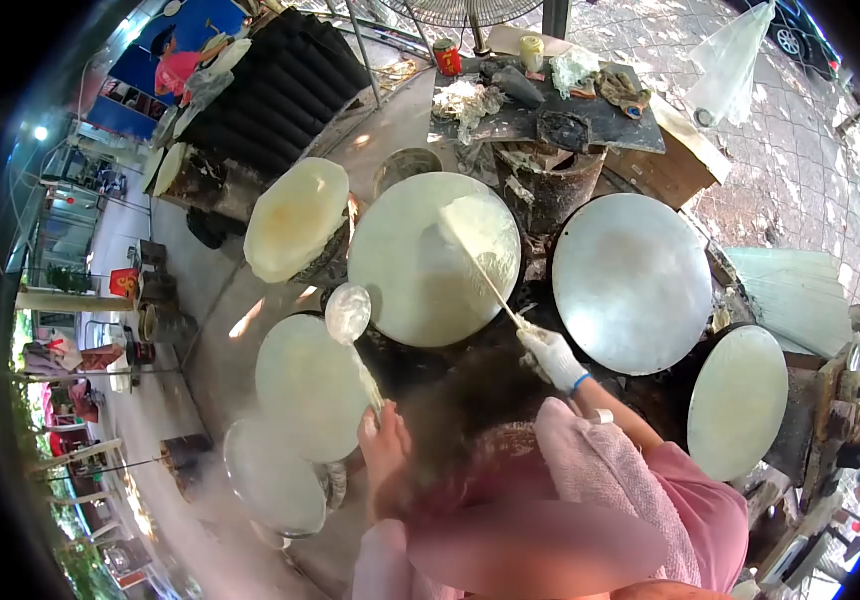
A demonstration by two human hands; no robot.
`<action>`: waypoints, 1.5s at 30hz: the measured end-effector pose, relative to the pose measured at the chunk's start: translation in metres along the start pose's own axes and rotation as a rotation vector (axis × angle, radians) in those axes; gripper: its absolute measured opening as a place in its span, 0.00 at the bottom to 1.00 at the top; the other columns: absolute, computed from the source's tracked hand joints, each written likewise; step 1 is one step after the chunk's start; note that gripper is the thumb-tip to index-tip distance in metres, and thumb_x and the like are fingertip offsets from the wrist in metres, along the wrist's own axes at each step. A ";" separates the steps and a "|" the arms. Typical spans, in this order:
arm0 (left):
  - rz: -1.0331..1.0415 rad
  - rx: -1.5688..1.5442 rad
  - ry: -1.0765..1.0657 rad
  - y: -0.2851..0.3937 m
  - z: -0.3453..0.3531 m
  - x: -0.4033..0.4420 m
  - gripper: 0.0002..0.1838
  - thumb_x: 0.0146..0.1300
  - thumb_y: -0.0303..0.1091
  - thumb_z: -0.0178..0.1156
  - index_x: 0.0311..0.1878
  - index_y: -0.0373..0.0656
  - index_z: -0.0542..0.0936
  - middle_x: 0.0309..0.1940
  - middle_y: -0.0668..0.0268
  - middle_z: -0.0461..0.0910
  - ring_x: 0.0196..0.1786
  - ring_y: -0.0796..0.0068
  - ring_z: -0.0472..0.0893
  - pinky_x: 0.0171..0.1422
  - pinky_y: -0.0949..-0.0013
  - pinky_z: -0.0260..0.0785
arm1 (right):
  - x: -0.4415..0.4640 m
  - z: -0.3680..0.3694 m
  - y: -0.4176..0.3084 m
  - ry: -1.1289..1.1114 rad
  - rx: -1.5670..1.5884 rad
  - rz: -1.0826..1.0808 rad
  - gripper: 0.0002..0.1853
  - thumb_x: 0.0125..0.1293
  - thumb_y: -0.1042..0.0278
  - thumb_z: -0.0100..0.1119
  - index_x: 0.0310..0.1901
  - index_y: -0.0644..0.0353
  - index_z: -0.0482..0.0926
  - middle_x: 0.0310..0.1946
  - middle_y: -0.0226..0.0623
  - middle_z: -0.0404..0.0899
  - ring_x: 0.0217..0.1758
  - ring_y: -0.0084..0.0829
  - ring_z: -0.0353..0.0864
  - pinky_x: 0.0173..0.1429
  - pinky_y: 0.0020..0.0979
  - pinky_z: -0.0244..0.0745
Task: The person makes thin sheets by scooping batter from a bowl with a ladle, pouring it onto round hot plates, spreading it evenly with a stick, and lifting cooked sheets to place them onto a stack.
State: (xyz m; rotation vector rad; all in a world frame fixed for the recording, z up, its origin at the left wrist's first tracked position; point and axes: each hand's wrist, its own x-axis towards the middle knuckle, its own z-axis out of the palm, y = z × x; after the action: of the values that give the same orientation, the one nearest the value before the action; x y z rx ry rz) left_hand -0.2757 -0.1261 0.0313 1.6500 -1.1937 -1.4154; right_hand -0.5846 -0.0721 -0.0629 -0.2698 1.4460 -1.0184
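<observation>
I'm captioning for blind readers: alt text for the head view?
A person's gloved right hand holds a thin tool over a pale griddle, while the bare left hand holds a ladle. A shiny griddle sits right of the pale one.

Large round discs about the person: six. Left: three, namely far-left disc (pixel 295 218), middle-left disc (pixel 310 385), near-left disc (pixel 272 485). Middle: one, central disc (pixel 400 260). Right: two, shiny disc (pixel 632 285) and near-right disc (pixel 738 403).
Grips: two, left grip (pixel 386 450) and right grip (pixel 550 357). White gloves: one, on the right.
Ladles: one (pixel 348 315), left. Thin-handled spreaders: one (pixel 491 282), middle.
Red cans: one (pixel 447 57), on the far surface (pixel 635 130). Pale jars there: one (pixel 531 54). Fans: one (pixel 465 10), far. Other persons: one clearly seen (pixel 178 72), far left. Cars: one (pixel 798 36), far right.
</observation>
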 end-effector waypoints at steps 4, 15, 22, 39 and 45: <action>-0.085 -0.162 0.026 0.014 0.016 -0.011 0.12 0.75 0.38 0.53 0.43 0.38 0.72 0.19 0.70 0.67 0.13 0.81 0.63 0.15 0.74 0.55 | 0.036 -0.038 -0.011 0.099 -0.132 -0.112 0.25 0.72 0.53 0.58 0.68 0.49 0.73 0.25 0.17 0.71 0.21 0.12 0.65 0.24 0.18 0.62; -0.045 -0.050 -0.072 0.022 0.014 0.021 0.12 0.74 0.38 0.54 0.41 0.39 0.72 0.18 0.69 0.68 0.12 0.80 0.64 0.14 0.73 0.55 | 0.047 -0.045 -0.044 0.087 -0.499 -0.134 0.23 0.70 0.52 0.61 0.62 0.53 0.79 0.24 0.20 0.73 0.23 0.15 0.68 0.29 0.24 0.66; 0.030 -0.047 -0.335 0.020 0.054 0.203 0.13 0.71 0.35 0.55 0.31 0.41 0.67 0.18 0.67 0.68 0.12 0.77 0.65 0.16 0.70 0.56 | 0.010 -0.015 0.005 0.055 -0.678 -0.233 0.27 0.69 0.53 0.62 0.66 0.53 0.74 0.35 0.40 0.85 0.38 0.26 0.80 0.47 0.31 0.74; -0.415 -0.371 -0.492 -0.039 0.029 0.165 0.08 0.71 0.26 0.51 0.34 0.35 0.70 0.26 0.63 0.71 0.20 0.74 0.68 0.25 0.70 0.65 | 0.030 0.159 0.146 0.384 -0.499 -0.458 0.29 0.70 0.44 0.57 0.65 0.54 0.76 0.37 0.33 0.84 0.36 0.21 0.80 0.46 0.28 0.77; 0.273 -0.404 -1.104 -0.049 -0.054 0.230 0.10 0.72 0.32 0.47 0.31 0.51 0.64 0.22 0.75 0.64 0.24 0.82 0.66 0.30 0.71 0.58 | -0.021 0.181 0.084 0.012 0.208 -0.175 0.24 0.68 0.50 0.62 0.63 0.47 0.79 0.21 0.23 0.75 0.19 0.16 0.69 0.21 0.23 0.62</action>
State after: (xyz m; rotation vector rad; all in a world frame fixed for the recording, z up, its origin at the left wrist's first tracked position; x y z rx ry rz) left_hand -0.2118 -0.3250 -0.0903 0.3253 -1.4434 -2.2567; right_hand -0.3846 -0.0833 -0.0757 -0.2415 1.3320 -1.3046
